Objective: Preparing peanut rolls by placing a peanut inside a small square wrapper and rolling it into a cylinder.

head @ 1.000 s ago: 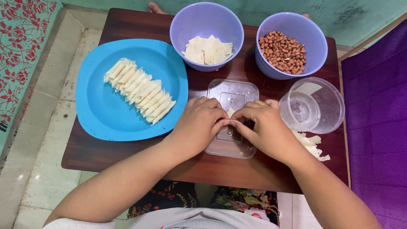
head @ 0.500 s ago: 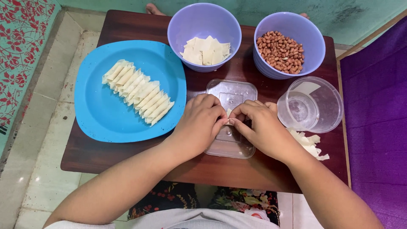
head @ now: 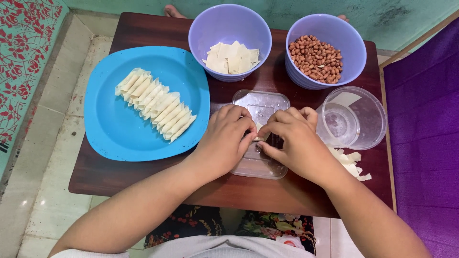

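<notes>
Head view: left hand point(head: 228, 138) and right hand point(head: 291, 141) pinching one small wrapper piece point(head: 258, 128) over clear lid point(head: 260, 102). Behind lid, bowl of wrappers point(head: 229, 26), bowl of peanuts point(head: 342, 28). Left of lid, blue plate point(head: 110, 129) of rolls point(head: 154, 104).

Single head-worn view, looking steeply down from above near edge of counter point(head: 143, 181). Faces forward toward far edge and wall beyond. Close range: whole counter top fills frame, floor visible along left edge, purple cloth point(head: 425, 134) along right. Own forearms enter from bottom. No second view.
</notes>
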